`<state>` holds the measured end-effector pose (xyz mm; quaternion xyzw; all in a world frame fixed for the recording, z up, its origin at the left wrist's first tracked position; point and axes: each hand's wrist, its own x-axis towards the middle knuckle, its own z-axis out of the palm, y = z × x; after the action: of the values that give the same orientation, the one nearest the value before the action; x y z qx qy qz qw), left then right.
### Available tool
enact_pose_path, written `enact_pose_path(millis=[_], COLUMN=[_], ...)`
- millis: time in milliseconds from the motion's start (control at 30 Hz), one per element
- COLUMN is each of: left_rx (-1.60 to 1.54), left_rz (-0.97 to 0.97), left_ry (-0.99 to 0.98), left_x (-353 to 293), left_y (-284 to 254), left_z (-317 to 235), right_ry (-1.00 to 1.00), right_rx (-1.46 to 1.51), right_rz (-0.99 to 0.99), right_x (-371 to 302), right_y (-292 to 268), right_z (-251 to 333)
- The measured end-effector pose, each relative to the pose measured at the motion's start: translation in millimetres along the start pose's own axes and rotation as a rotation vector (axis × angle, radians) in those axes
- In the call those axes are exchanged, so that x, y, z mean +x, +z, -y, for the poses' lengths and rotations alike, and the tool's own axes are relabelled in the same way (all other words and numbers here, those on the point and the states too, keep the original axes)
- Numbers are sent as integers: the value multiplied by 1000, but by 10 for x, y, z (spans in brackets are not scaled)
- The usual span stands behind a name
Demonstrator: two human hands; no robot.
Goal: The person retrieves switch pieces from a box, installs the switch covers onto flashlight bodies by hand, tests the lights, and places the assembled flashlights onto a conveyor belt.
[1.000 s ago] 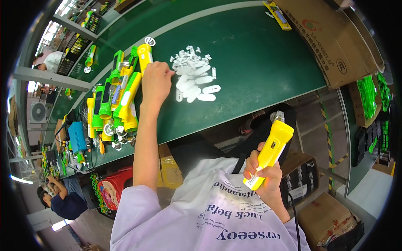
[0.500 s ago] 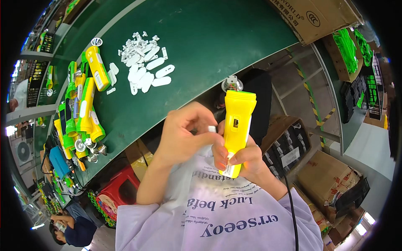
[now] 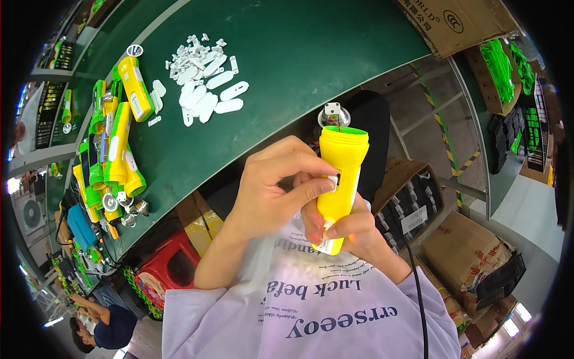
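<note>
My right hand (image 3: pixel 357 228) is wrapped round the lower part of a yellow flashlight body (image 3: pixel 343 157), its wide threaded end pointing away from me. Between thumb and forefinger, my left hand (image 3: pixel 281 182) pinches a small white plastic piece (image 3: pixel 333 179) at the dark slot in the body's side. Just beyond the open green-lined end sits a silver reflector (image 3: pixel 330 115) with a white block and thin red wires. The left fingertips partly cover the slot, so I cannot tell whether the piece has entered it.
White switch pieces and oval covers (image 3: pixel 197 78) lie heaped on the green table (image 3: pixel 287 54). Yellow and green flashlights (image 3: pixel 119 143) are piled at its left. A carton (image 3: pixel 460 24) stands at the far right, a red stool (image 3: pixel 170 269) below left. Another person (image 3: pixel 107 323) is at lower left.
My left hand has moved right, bringing the small white piece from beside the flashlight body to its slot. The right hand keeps its grip on the body.
</note>
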<state>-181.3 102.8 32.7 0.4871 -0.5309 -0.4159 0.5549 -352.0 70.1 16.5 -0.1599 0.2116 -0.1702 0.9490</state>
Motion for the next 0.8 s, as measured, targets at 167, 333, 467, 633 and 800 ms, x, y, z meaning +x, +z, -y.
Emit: enact_pose_path(millis=[167,333,467,633,800], left_rx=[-21,-87,-245,-453,-797], left_rz=[-21,-25,-30,177,123], left_ry=[-80,-123,-326,-515,-561], left_x=[-23,-36,15,-23,-99], left_y=[13,-5,4,72,221], left_z=[13,35,89,211,284], right_ry=[-4,9,44,84,80], right_rx=[7,-41,-13,74,37], right_rz=[-18,-5,-20,-9,-32], right_x=[-5,-13,-58,-80,-55], right_y=[12,13,-5,-2,-13], right_z=[-5,-2,1,-51,-65])
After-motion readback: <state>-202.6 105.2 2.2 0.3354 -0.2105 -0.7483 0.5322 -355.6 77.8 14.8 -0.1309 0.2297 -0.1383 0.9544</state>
